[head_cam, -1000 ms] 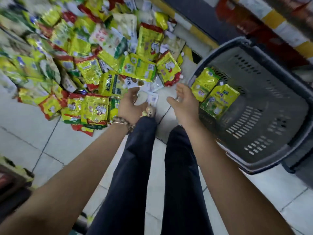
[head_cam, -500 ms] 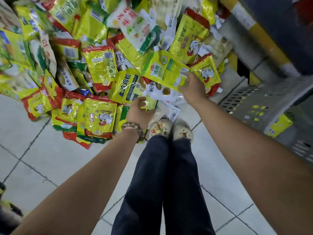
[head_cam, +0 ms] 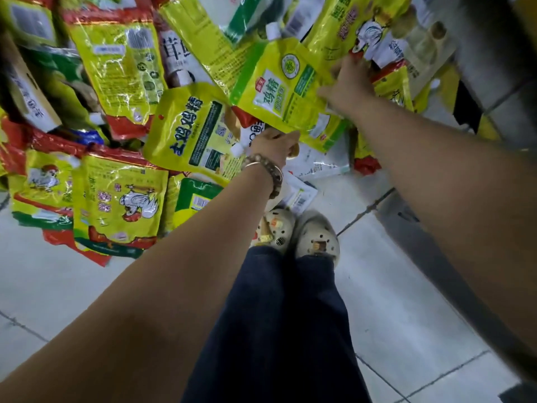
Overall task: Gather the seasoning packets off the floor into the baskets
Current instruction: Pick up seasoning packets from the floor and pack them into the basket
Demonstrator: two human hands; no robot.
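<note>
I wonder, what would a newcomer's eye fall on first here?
A heap of yellow seasoning packets floods the tiled floor across the top and left. At upper centre the right hand grips a yellow-green spouted pouch, the braceleted left hand just below its lower edge.

Bare floor (head_cam: 64, 292) lies open on the left, below the heap, and again to the right of the legs (head_cam: 276, 330), where a hand could sweep low over the tiles. Ahead, the packets (head_cam: 116, 71) overlap edge over edge, so no gap between them reaches the floor. The shoes (head_cam: 296, 234) stand close against the heap's near edge, with white sachets (head_cam: 316, 164) just past the toes. The left hand (head_cam: 276, 146) and right hand (head_cam: 351, 85) crowd the middle, the right one taking a grip on a spouted pouch (head_cam: 284, 91) that overlaps the sachets. A grey band (head_cam: 430, 257), too blurred to name, crosses the floor on the right. A dark shelf base (head_cam: 488, 30) closes the far right.
</note>
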